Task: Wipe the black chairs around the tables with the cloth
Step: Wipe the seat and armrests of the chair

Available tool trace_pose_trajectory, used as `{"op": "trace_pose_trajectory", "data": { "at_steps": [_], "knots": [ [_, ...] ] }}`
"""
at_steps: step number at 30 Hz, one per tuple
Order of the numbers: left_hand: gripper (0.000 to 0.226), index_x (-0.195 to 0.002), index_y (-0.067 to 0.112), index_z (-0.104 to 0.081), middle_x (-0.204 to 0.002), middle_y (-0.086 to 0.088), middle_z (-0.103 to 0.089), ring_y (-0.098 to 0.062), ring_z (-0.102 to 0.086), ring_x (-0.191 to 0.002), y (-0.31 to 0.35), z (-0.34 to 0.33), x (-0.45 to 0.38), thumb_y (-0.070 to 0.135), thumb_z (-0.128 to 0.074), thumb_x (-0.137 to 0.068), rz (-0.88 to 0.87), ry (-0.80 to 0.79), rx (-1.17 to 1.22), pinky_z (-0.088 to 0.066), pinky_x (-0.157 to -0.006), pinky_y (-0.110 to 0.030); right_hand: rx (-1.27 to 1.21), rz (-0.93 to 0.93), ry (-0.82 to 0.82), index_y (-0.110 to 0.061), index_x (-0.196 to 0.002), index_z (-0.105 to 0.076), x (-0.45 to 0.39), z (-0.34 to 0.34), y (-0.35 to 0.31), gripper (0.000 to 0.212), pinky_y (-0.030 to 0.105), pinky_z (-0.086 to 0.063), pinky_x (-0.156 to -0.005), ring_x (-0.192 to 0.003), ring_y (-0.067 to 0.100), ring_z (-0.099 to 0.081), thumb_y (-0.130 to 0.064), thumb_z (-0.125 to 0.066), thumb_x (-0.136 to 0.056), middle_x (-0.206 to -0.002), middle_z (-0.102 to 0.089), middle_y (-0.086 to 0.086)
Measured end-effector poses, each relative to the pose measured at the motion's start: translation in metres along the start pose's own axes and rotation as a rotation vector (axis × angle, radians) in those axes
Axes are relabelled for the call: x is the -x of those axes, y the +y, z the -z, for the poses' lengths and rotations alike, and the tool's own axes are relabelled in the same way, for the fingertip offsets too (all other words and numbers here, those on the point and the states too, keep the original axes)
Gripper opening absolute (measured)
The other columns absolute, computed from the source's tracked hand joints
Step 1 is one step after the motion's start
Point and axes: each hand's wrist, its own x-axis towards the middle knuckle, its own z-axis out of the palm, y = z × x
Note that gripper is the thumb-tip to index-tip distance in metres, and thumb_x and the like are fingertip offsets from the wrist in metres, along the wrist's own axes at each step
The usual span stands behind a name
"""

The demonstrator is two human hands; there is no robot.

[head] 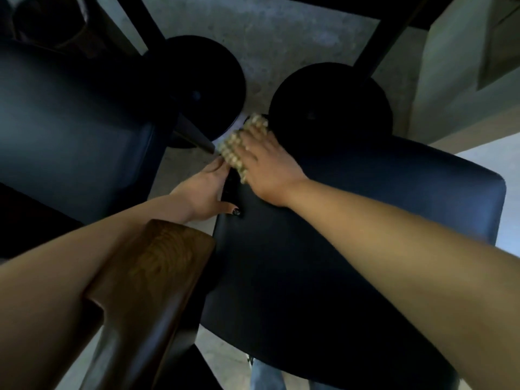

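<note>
Wood shows nearest, a brown chair back (pixel 146 280) at lower left, crossed by the left forearm. Just beyond it lies the black chair seat (pixel 323 263), filling the middle and right. The left hand (pixel 204 190) grips the seat's left edge, thumb on top. The right hand (pixel 264 164) presses flat, fingers spread, on a nubbly beige cloth (pixel 239 144) at the seat's far left corner. Farther off stand two round black table bases (pixel 332 99) on grey floor (pixel 267 38), and another black seat (pixel 70 130) at left.

Single head cam, wide-angle, looks steeply down, close over black chair seat (pixel 323 249) and floor (pixel 281 38).
</note>
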Motion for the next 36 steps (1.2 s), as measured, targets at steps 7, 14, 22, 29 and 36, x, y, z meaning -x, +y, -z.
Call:
{"op": "trace_pose_trajectory", "data": {
  "at_steps": [7, 14, 22, 29, 36],
  "knots": [
    [0.103, -0.156, 0.029, -0.002, -0.139, 0.004, -0.046, -0.017, -0.061, -0.106, -0.002, -0.007, 0.007, 0.028, -0.075, -0.083, 0.115, -0.065, 0.304, -0.048, -0.094, -0.029, 0.019, -0.028, 0.036, -0.008, -0.151, -0.016, -0.003, 0.007, 0.035, 0.059, 0.039, 0.003, -0.118, -0.147, 0.032, -0.002, -0.021, -0.038, -0.098, -0.159, -0.011, 0.014],
    [0.098, -0.154, 0.034, -0.003, -0.151, 0.002, -0.038, -0.013, -0.039, -0.135, 0.000, -0.017, 0.016, 0.016, -0.072, -0.086, 0.127, -0.015, 0.569, -0.042, -0.107, -0.038, -0.164, -0.433, 0.249, -0.004, -0.145, -0.033, -0.003, 0.006, 0.032, 0.052, 0.041, -0.002, -0.118, -0.144, 0.032, -0.016, -0.019, -0.041, -0.096, -0.152, -0.027, 0.018],
    [0.069, -0.149, 0.012, -0.034, -0.145, -0.002, -0.048, -0.015, -0.043, -0.134, -0.009, -0.048, 0.032, -0.017, -0.051, -0.089, 0.267, 0.048, 1.182, -0.025, -0.117, -0.037, -0.187, 0.208, 0.049, 0.006, -0.143, -0.031, 0.089, -0.035, -0.036, 0.053, 0.046, 0.013, -0.110, -0.143, 0.044, -0.011, -0.004, -0.049, -0.094, -0.152, -0.022, 0.028],
    [0.065, -0.148, 0.018, -0.040, -0.143, -0.002, -0.053, -0.013, -0.050, -0.130, -0.005, -0.043, 0.037, -0.012, -0.052, -0.092, 0.273, 0.036, 1.180, -0.034, -0.114, -0.041, -0.024, 0.328, -0.038, -0.009, -0.149, -0.026, 0.069, -0.018, 0.026, 0.050, 0.039, 0.008, -0.119, -0.147, 0.031, -0.004, -0.015, -0.032, -0.100, -0.158, -0.013, 0.017],
    [0.064, -0.142, 0.027, -0.046, -0.132, 0.000, -0.061, -0.003, -0.064, -0.102, 0.002, -0.044, 0.035, -0.012, -0.052, -0.091, 0.389, 0.092, 1.286, -0.051, -0.089, -0.026, -0.085, -0.489, 0.249, -0.006, -0.148, -0.027, 0.005, 0.007, 0.061, 0.058, 0.043, 0.000, -0.117, -0.142, 0.036, -0.018, -0.013, -0.039, -0.092, -0.153, -0.027, 0.015]
  ]
}}
